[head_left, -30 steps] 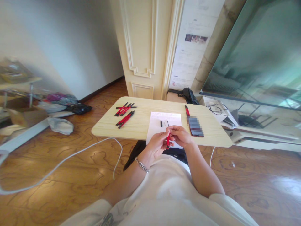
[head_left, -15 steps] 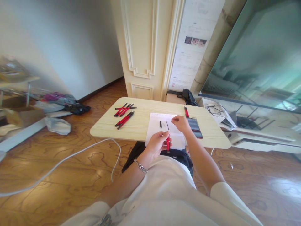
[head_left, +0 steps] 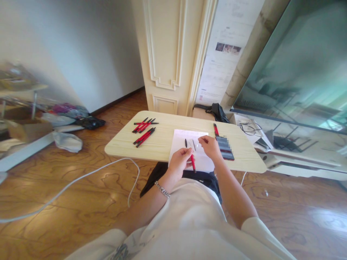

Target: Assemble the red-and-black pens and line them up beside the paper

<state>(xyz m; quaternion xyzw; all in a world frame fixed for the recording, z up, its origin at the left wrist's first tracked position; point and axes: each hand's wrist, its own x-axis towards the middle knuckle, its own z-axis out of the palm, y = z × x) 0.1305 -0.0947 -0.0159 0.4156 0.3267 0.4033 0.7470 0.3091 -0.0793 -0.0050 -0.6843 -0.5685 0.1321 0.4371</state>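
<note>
My left hand [head_left: 179, 161] is closed round a red pen barrel [head_left: 193, 163], which slants down past the fingers over the near part of a white paper sheet [head_left: 176, 151]. My right hand [head_left: 208, 145] hovers at the sheet's right side with thumb and forefinger pinched; whatever is between them is too small to make out. Between the hands, a thin dark pen refill [head_left: 194, 145] lies on the paper. Left of it rests a short black pen part [head_left: 186, 143], with a faint thin line beside it.
Several red-and-black pens [head_left: 145, 137] lie in two groups on the left of the pale table [head_left: 119, 144]. To the right are more red pens [head_left: 215, 130] and a dark phone-like object [head_left: 226, 150]. A white cable [head_left: 89, 177] crosses the floor.
My left hand has tilted the red barrel and shifted it slightly up. My right hand has moved slightly down, still pinched. The view has shifted a little.
</note>
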